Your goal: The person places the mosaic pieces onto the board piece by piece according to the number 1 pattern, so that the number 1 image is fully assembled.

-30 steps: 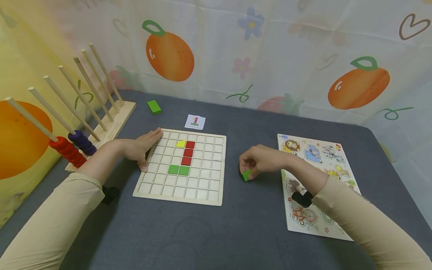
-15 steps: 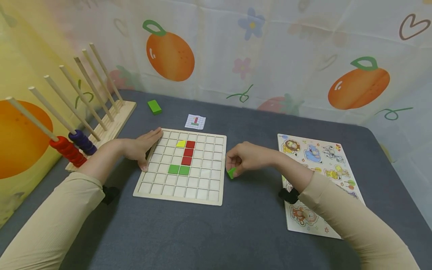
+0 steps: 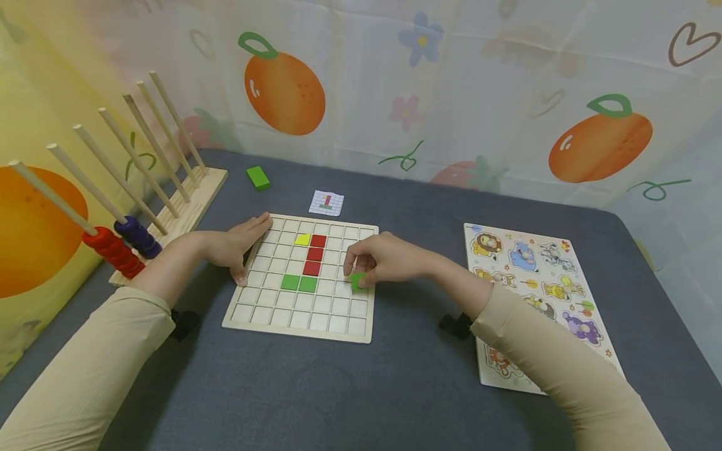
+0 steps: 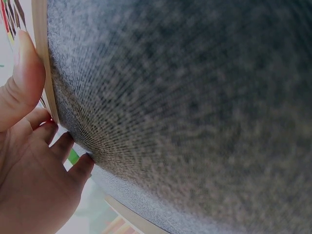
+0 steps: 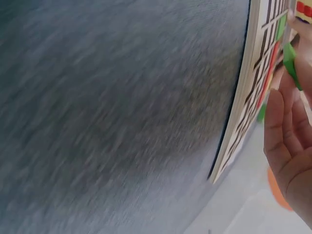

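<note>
A wooden grid board lies on the dark table, with a yellow tile, a column of red tiles and two green tiles in its squares. My left hand rests along the board's left edge, thumb on the rim and fingers stretched toward the far corner. In the left wrist view the thumb lies against the board's side. Between thumb and fingertips my right hand pinches a green square tile over the right part of the board. The same tile shows tilted in the right wrist view.
Behind the board lie a small printed grid card and a green block. A wooden peg rack with red beads and purple beads stands left. An animal puzzle board lies right, partly under the right forearm.
My right hand has moved left with the green tile, from the bare table beside the board to over its right squares. My left hand has stayed in place.
</note>
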The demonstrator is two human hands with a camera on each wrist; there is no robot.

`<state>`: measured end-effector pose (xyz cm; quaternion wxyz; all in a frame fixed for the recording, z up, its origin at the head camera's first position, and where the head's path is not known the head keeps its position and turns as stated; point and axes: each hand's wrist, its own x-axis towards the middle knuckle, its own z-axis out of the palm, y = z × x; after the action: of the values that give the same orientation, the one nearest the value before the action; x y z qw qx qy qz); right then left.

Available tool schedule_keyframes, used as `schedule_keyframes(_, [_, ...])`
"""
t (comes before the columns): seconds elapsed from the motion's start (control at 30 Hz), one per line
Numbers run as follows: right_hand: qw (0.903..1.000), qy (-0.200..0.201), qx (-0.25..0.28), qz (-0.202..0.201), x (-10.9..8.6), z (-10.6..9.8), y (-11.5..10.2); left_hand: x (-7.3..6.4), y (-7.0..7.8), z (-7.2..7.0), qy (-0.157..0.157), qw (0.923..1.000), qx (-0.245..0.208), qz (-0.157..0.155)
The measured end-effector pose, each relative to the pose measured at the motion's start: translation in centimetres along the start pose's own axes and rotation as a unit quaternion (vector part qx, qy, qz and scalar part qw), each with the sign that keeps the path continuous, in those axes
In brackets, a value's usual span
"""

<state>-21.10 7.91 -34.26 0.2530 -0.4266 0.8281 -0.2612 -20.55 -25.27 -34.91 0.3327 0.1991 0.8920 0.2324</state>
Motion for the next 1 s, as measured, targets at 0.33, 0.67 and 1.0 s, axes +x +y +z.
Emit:
schedule_keyframes(0.33, [0.9988,0.049,0.002,-0.009,2.1,1.1,-0.9,0.1,-0.2,0.1,0.004,1.0,0.005,0.002])
schedule_keyframes(0.67, [0.9972,0.074,-0.007,-0.001,3.4,2.1,-1.5,0.0,-0.2,0.1,0.005,0.9999,0.004,0.009])
schedule_keyframes(1.0, [0.998,0.062,-0.01,0.012,3.7,2.8,-2.0,0.0,-0.1,0.1,0.004,1.0,0.003,0.005])
